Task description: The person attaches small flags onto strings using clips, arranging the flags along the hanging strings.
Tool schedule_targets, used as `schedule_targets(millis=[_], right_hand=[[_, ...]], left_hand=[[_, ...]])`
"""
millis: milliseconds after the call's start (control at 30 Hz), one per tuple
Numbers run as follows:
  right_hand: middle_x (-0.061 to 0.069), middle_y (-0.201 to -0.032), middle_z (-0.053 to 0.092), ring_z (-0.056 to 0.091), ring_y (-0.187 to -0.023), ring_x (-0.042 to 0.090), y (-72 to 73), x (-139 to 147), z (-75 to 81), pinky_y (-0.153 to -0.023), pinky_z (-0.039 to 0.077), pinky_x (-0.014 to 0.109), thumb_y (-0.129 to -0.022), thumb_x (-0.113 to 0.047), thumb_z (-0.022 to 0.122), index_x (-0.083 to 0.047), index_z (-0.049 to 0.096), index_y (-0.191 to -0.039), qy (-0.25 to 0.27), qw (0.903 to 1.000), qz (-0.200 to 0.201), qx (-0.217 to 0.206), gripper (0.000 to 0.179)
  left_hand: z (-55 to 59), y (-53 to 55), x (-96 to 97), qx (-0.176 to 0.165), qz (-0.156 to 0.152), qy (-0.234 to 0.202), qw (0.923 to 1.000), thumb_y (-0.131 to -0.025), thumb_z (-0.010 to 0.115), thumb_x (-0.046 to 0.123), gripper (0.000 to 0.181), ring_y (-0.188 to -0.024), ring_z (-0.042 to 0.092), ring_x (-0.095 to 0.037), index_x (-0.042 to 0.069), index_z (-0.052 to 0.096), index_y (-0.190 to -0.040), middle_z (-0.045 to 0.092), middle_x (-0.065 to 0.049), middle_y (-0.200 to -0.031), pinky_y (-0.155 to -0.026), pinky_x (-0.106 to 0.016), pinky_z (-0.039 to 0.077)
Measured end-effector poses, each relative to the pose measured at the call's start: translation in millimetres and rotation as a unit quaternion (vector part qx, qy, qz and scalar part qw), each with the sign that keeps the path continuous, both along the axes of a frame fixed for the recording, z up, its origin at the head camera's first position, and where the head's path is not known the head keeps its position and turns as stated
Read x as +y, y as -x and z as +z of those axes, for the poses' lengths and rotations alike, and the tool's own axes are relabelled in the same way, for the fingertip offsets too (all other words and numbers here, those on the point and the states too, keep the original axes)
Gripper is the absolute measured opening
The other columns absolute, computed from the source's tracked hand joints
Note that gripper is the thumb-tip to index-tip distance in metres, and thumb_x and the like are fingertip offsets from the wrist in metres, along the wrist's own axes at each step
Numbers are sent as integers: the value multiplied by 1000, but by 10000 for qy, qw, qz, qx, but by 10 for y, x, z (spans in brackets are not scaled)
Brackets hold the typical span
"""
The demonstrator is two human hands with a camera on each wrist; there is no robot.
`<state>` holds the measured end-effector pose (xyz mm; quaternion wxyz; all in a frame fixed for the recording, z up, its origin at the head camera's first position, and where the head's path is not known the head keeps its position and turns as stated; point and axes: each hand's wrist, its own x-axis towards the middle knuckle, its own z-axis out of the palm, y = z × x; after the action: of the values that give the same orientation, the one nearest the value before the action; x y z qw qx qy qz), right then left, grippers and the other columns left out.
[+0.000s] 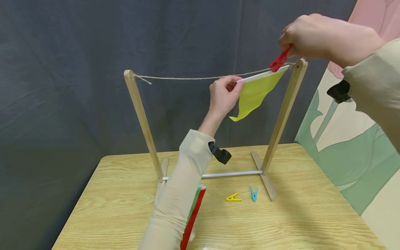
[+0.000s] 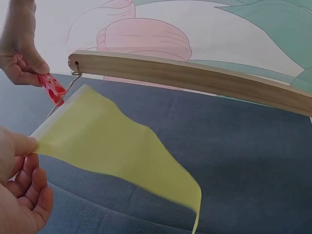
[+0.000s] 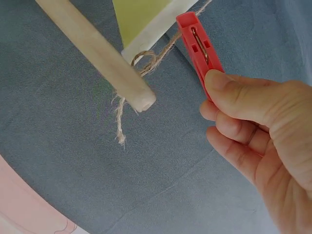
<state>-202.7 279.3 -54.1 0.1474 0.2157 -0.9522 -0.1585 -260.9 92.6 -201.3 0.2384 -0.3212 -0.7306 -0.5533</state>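
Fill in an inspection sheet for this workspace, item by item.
Surface: wood-grain tabletop bearing a wooden frame.
Job's things: yellow flag held up at the string; red clothespin; yellow clothespin and blue clothespin lying loose; red piece and green piece beside the left sleeve.
Clutter: pale item by the red piece, too obscured to identify.
Hands: left hand pinches the yellow flag's white edge; right hand pinches the red clothespin; whether that is clipped on, cannot tell.
Cables: nothing seen.
Surroundings: dark backdrop behind, floral mural at right.
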Motion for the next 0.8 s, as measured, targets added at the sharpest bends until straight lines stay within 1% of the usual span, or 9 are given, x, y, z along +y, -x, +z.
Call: schedule_targets(millis=[167, 333, 500, 667, 800], right_hand=[[21, -79, 59, 51, -68, 33, 7, -22, -17, -70, 53, 51, -71, 9, 74, 5, 65, -75, 29, 10000, -23, -58, 11], [21, -80, 59, 51, -68, 33, 8, -54, -26, -70, 52, 51, -73, 9, 73, 5, 64, -77, 52, 10000, -69, -38, 10], [22, -81, 59, 51, -69, 33, -6, -106, -25, -69, 52, 50, -73, 8, 73, 6, 64, -78, 54, 9999, -65, -95, 11], [22, -81, 60, 51, -69, 34, -23, -151, -21, -69, 53, 49, -73, 7, 74, 6, 64, -77, 8, 9999, 83, -93, 11], [21, -80, 59, 51, -69, 34, -12, -191, -22, -67, 53, 48, -73, 6, 74, 6, 64, -78, -3, 9999, 34, -147, 11]], left_hand=[[14, -24, 23, -29, -55, -155, 9999, -89, 65, 14, 17, -65, 53, -14, -1, 71, -94, 66, -10, -79, -58, -16, 43], [12, -37, 56, -101, -35, -290, 9995, -88, 66, 15, 17, -66, 54, -14, -1, 71, -94, 66, -10, -80, -58, -16, 44], [8, -39, 81, -84, 12, -446, 9990, -87, 67, 15, 17, -66, 55, -14, -1, 71, -92, 67, -11, -79, -58, -16, 45], [19, -40, 100, -5, 18, -495, 9988, -87, 68, 15, 17, -66, 55, -14, -1, 71, -92, 67, -11, -80, -59, -15, 45], [32, -45, 114, -67, 41, -465, 9989, -87, 68, 16, 18, -67, 55, -13, -1, 71, -93, 67, -10, -80, -60, -15, 45]])
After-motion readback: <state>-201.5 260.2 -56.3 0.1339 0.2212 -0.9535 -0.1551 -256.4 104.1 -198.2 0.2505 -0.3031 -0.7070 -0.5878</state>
